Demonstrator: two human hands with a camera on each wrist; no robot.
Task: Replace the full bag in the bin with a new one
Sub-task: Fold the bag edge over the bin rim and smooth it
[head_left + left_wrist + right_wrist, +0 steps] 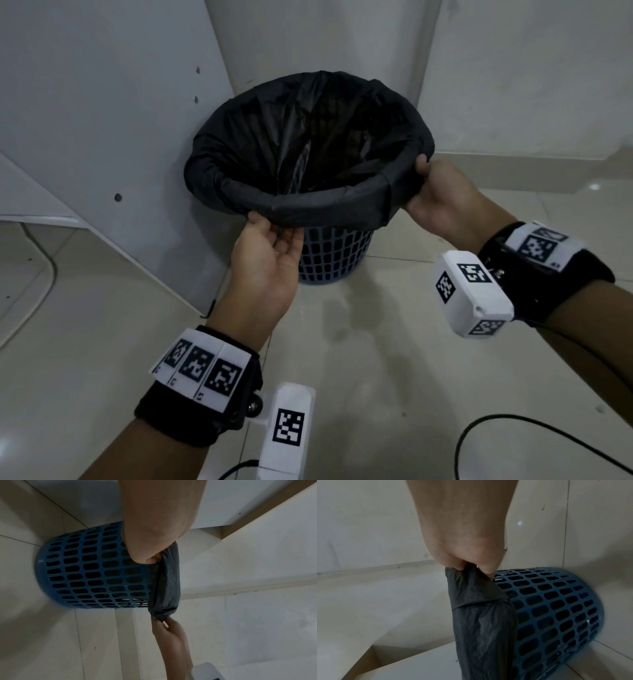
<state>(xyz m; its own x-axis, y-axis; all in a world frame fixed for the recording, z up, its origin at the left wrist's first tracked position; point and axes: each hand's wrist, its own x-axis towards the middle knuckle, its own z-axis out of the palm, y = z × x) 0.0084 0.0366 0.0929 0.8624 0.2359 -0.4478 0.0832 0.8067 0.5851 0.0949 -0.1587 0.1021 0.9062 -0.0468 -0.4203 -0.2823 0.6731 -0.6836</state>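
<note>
A blue perforated bin (334, 255) stands on the floor in a corner, lined with a black bag (308, 144) whose edge is folded down over the rim. My left hand (270, 228) grips that folded edge at the near rim, thumb on top and fingers curled beneath. My right hand (419, 171) pinches the fold at the right rim. In the left wrist view the left hand (150, 559) holds the bag's fold (169, 581) against the bin (89, 574), with the right hand (164, 623) further along. In the right wrist view the right hand (471, 568) bunches the bag (484, 622) beside the bin (556, 608).
A white cabinet panel (102, 120) stands close on the bin's left, and walls meet right behind it. A black cable (513, 431) loops over the tiled floor at lower right, and another cable (48, 270) lies at the far left.
</note>
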